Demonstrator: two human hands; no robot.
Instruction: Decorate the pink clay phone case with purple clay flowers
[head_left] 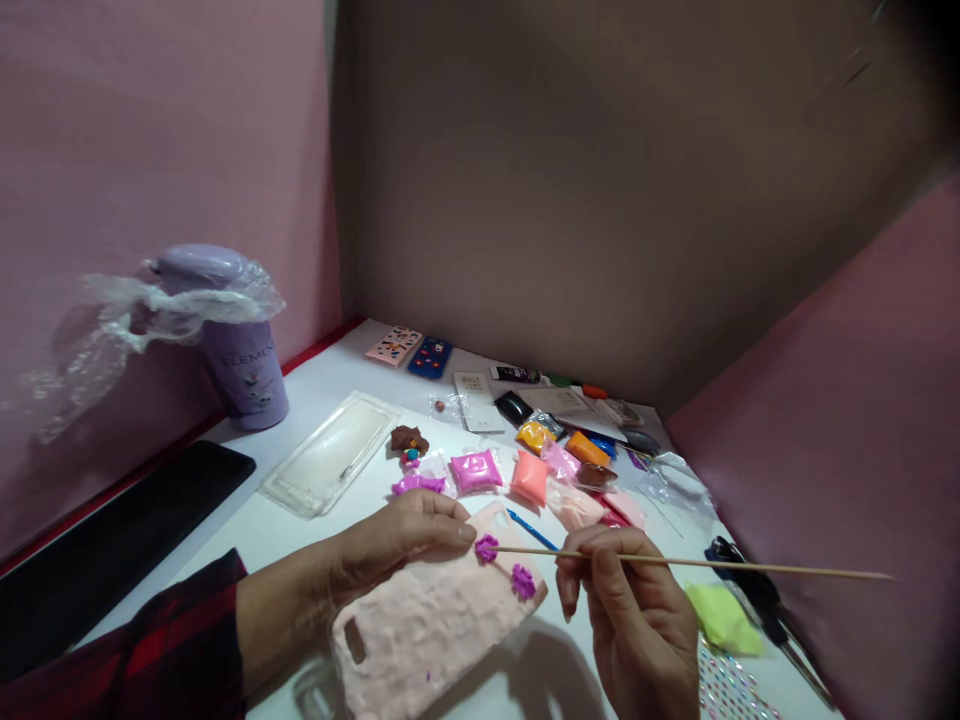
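Note:
My left hand (420,530) is closed on a phone case (442,630) coated in lumpy pale pink clay, held tilted above the table. Two small purple clay flowers (523,582) sit near the case's upper right end. Between the thumb and fingers of my right hand (630,600) is a thin wooden skewer (720,565). Its left tip touches the upper flower, close to my left thumb. The left fingers under the case are hidden. Behind the case lies a blue tool (532,528), partly covered.
Clay packets in several colours, among them purple (476,470) and coral (529,478), lie beyond the case. A clear plastic tray (330,455), a lilac tumbler (244,370) and a black slab (127,560) are on the left. Scissors (772,610) and a gem sheet (731,690) lie right.

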